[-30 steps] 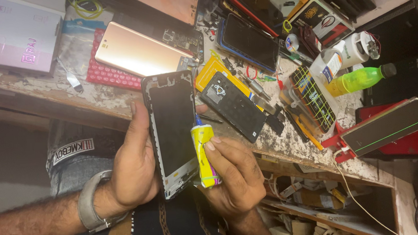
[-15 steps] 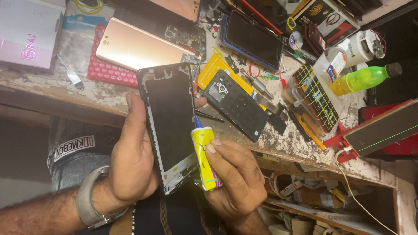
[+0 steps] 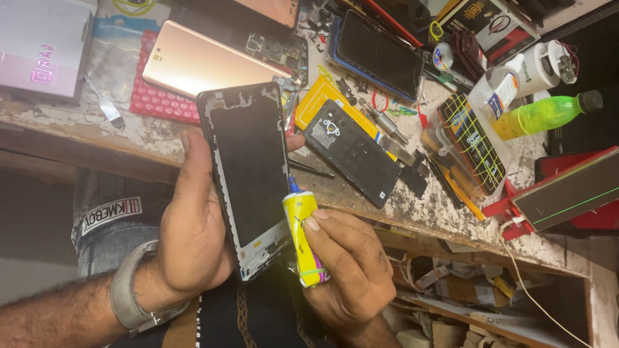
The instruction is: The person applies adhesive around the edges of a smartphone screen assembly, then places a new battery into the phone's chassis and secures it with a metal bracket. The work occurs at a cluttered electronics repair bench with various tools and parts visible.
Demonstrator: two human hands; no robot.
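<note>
- Nearest the camera, the right hand [image 3: 350, 267] closes its fingers around a small yellow glue tube [image 3: 302, 238], its blue tip touching the right edge of a phone frame [image 3: 247, 174].
- The left hand [image 3: 192, 233], a watch [image 3: 129, 293] on its wrist, grips that phone frame from behind, thumb along the left edge and fingertips curling round the right; the frame stands nearly upright over the front edge of the worn workbench [image 3: 424, 214].
- Just beyond, a black phone back cover [image 3: 351, 150] lies on a yellow pad [image 3: 323, 99]; a gold phone [image 3: 201, 63] rests on a red mat [image 3: 154, 101].
- Farther right, a green bottle [image 3: 543, 114] lies on its side, liquid inside; a white bottle [image 3: 523, 78] lies next to it, contents not visible.
- Under the bench edge, an open shelf [image 3: 471, 292] holds jumbled small parts.
- Against half a second ago, both grips are unchanged; frame and tube sit at much the same spot.
</note>
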